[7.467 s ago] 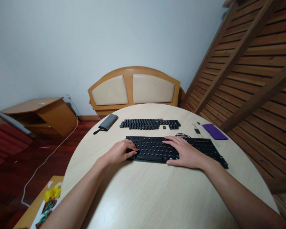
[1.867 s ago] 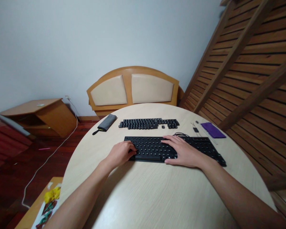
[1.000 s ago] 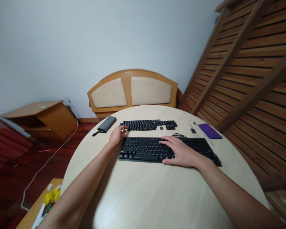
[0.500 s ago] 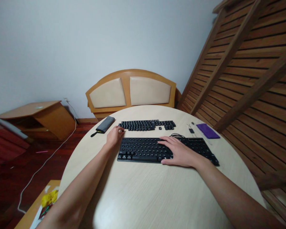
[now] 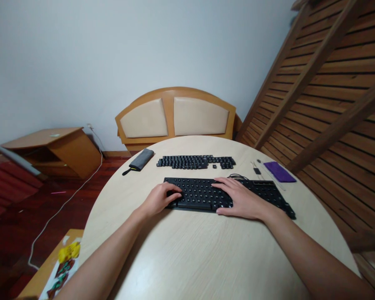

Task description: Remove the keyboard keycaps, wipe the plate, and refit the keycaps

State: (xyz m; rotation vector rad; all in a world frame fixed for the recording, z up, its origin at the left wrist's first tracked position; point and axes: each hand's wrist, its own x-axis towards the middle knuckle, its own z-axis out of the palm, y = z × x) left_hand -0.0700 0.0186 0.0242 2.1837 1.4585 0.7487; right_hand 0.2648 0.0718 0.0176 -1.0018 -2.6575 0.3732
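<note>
A black keyboard (image 5: 196, 193) lies on the round table, most of its keys without caps and a few caps along its front row. My right hand (image 5: 240, 199) rests spread over its middle-right part, thumb at the front edge and fingers stretched toward the back. At the keyboard's left end, my left hand (image 5: 161, 198) has thumb and index finger closed together, with what looks like a small black keycap between them, partly hidden. Beyond the keyboard, loose black keycaps (image 5: 184, 162) lie in rows, and a single keycap (image 5: 214, 166) sits apart from them.
A grey pouch (image 5: 142, 159) with a black strap lies at the table's back left. On the right are a purple cloth (image 5: 279, 172) and a small wire tool (image 5: 256, 170). A coiled black cable (image 5: 236, 177) sits behind the keyboard. The pale table (image 5: 212, 254) has a rounded edge.
My left hand has moved from the left end of the loose keycap rows toward me, onto the keyboard's left end. My right hand keeps its place on the keyboard. The view has shifted slightly.
</note>
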